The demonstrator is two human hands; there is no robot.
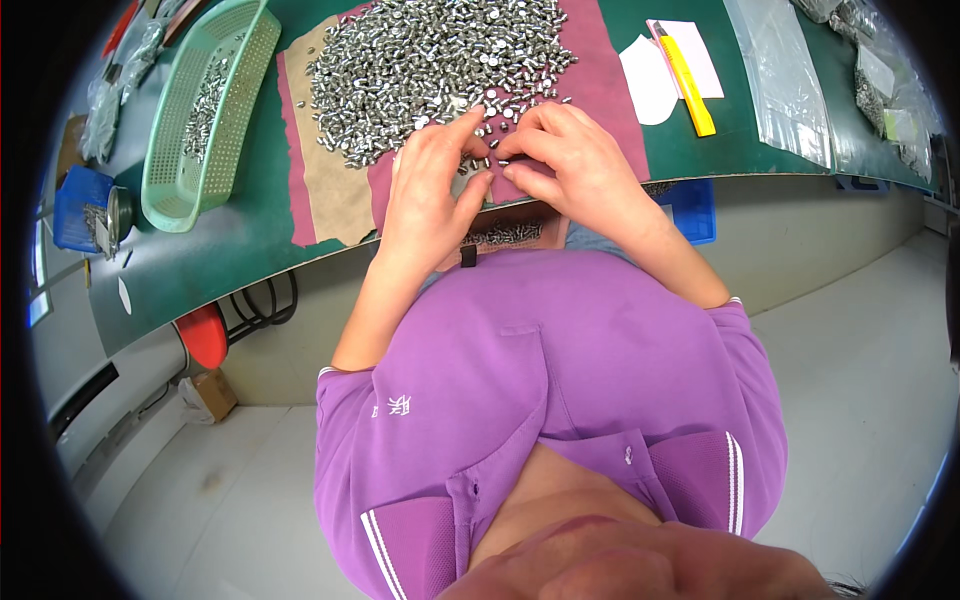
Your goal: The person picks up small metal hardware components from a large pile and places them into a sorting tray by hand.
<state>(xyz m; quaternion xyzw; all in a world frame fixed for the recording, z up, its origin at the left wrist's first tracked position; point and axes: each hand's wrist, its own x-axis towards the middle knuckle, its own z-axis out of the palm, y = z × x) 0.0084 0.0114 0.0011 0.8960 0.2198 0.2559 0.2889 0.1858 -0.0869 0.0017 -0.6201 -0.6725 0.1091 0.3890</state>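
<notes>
A broad pile of small shiny metal pins [440,70], short and cylindrical, lies on a maroon and tan cloth. At the near edge of the pile my left hand [428,178] rests, fingers curved, with thumb and forefinger apart and a few loose pins in the gap. Facing it, my right hand [572,155] has thumb and fingertips drawn around one small metal pin [503,163]. Several pins are scattered between the two hands. Fingers partly hide what lies beneath them.
A green perforated basket [158,180] with more pins stands left, beside a blue bin [75,215]. To the right lie a yellow utility knife [686,80], white paper [650,85] and clear plastic bags [780,90]. Below the table edge sits an open container of pins [553,237].
</notes>
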